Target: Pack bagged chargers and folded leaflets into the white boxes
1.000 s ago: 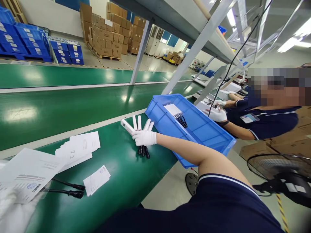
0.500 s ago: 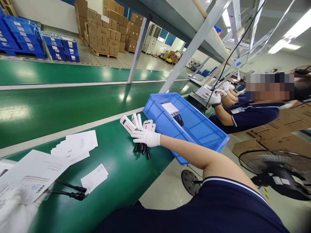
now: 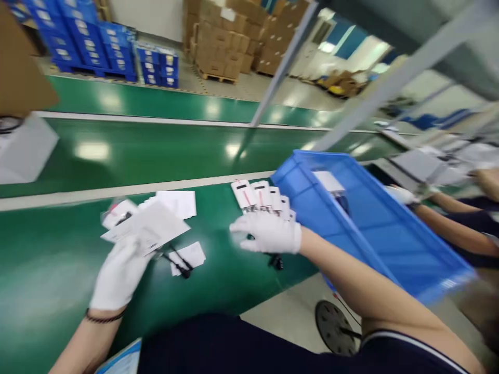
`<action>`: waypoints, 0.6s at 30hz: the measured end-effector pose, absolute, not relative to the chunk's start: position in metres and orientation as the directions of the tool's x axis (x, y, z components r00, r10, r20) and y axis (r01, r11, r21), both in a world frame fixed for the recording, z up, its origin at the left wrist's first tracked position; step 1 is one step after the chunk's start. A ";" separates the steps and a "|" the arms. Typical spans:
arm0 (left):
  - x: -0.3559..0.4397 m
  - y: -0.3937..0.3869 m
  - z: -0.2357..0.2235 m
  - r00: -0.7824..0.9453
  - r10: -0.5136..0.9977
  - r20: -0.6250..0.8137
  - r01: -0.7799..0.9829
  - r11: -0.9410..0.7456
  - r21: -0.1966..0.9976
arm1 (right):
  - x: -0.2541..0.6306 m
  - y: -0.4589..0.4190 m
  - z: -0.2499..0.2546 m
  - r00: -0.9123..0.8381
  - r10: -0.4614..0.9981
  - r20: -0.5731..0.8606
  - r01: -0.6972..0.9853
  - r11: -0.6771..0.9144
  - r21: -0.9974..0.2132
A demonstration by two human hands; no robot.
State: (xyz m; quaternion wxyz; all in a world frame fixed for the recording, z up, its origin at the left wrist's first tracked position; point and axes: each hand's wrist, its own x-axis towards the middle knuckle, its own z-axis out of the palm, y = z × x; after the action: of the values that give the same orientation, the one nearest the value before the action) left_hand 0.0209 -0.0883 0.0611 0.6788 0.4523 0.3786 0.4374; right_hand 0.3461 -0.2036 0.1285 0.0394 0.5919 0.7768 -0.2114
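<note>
My left hand (image 3: pixel 120 272), in a white glove, is closed on a printed sheet of paper (image 3: pixel 161 224). Under and behind this sheet lies a white device in clear plastic (image 3: pixel 119 212), and black cables with plugs (image 3: pixel 183 270) stick out on the near side. My right hand (image 3: pixel 271 232), also gloved, is over several white devices (image 3: pixel 263 195) that lie fanned in a row on the green table. Its fingers stretch to the left with a gap between them, and it covers the devices' near ends. Black plugs (image 3: pixel 276 261) show below it.
Loose papers (image 3: pixel 181 202) lie behind the left hand, with small cards (image 3: pixel 195 254) under the plugs. A blue crate (image 3: pixel 374 218), holding more white devices (image 3: pixel 328 182), stands at the right. Beyond run a green belt (image 3: pixel 167 145) and a metal post (image 3: pixel 284 62). Co-workers' arms are at far right.
The view has swung left, so my left hand and its sheet now show fully. The white devices, bunched before, now lie in a fanned row under my right hand.
</note>
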 end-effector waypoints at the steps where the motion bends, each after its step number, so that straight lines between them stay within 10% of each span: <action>1: 0.028 -0.089 0.061 0.326 0.939 -0.111 -0.271 0.206 0.940 | 0.322 -0.203 0.129 -0.350 0.895 -0.276 0.865 0.195 -0.463; 4: 0.037 -0.090 0.061 0.377 0.926 -0.003 -0.301 0.126 0.945 | 0.258 -0.207 0.108 -0.605 0.706 -0.369 0.408 -0.124 -0.905; 7: 0.030 -0.094 0.062 0.408 0.905 0.118 -0.282 0.002 0.959 | 0.218 -0.201 0.075 -0.570 0.732 -0.373 -0.075 -0.498 -0.864; 10: 0.018 -0.099 0.067 0.595 0.786 0.168 -0.337 0.054 0.940 | 0.205 -0.186 0.062 -0.309 0.877 -0.367 -0.464 -0.476 -0.747; 14: 0.016 -0.099 0.087 0.856 0.483 0.186 -0.268 0.106 0.958 | 0.212 -0.175 0.075 -0.161 0.915 -0.370 -0.529 -0.396 -0.750; 18: 0.027 -0.098 0.109 0.886 0.424 0.186 -0.161 -0.093 0.983 | 0.223 -0.174 0.085 -0.327 0.942 -0.075 -0.378 -0.204 -0.903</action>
State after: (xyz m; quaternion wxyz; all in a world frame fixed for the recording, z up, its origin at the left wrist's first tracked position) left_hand 0.0275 -0.0983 0.1086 0.6670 0.7059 0.0932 0.2195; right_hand 0.2225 -0.1737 0.0853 -0.4723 0.3368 0.4185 -0.6988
